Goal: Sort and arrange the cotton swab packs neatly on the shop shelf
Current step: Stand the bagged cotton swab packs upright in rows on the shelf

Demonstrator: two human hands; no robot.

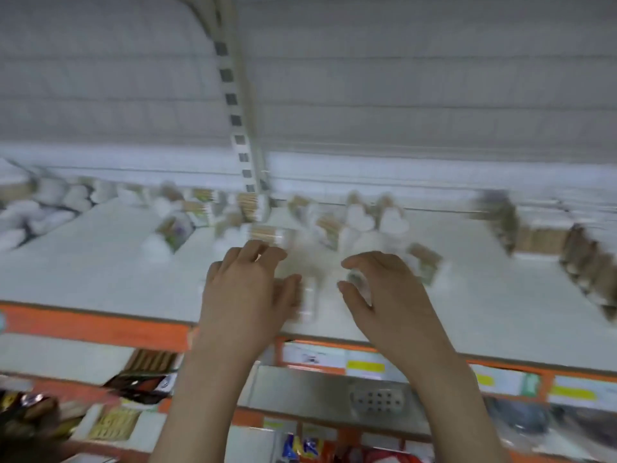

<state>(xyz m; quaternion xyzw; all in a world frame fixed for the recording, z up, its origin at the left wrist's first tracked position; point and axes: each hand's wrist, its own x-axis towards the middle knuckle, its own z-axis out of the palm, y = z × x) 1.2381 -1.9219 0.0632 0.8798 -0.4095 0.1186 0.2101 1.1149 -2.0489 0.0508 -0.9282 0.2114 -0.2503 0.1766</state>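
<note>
The frame is motion-blurred. Both hands reach over the white shelf (100, 262). My left hand (247, 292) has loosely curved fingers, and its thumb lies beside a clear cotton swab pack (309, 300) near the front edge. Another round pack (272, 236) lies just beyond its fingertips. My right hand (390, 295) arches over a small pack (359, 283) that shows between thumb and forefinger; the blur hides whether it grips it. Several more packs, some heart-shaped (359, 218), are scattered toward the back of the shelf.
An orange price rail (100, 325) runs along the shelf front. A slotted upright post (238, 128) stands at the back. White packs (50, 202) crowd the far left, brown goods (581, 252) the right. Lower shelves hold packaged items (140, 385).
</note>
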